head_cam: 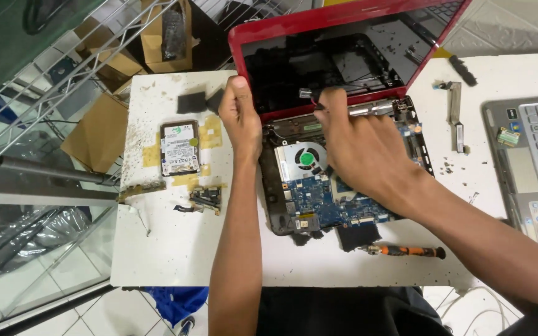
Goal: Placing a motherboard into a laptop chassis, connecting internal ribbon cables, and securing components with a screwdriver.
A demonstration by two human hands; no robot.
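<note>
A red laptop (294,28) lies opened up on a white table (175,249), its blue motherboard (322,205) and round fan (307,159) exposed. My left hand (239,115) grips the left edge of the red lid near the hinge. My right hand (359,146) reaches over the board to the hinge area, fingertips pinching a small connector with red and black wires (309,95).
A hard drive (179,147) lies left on yellow tape patches. Small connector parts (205,199) and a black foam pad (191,102) sit nearby. An orange-handled screwdriver (406,251) lies at the front. A grey keyboard panel (533,168) and flat cables (455,112) are right. Cardboard boxes and a wire rack stand left.
</note>
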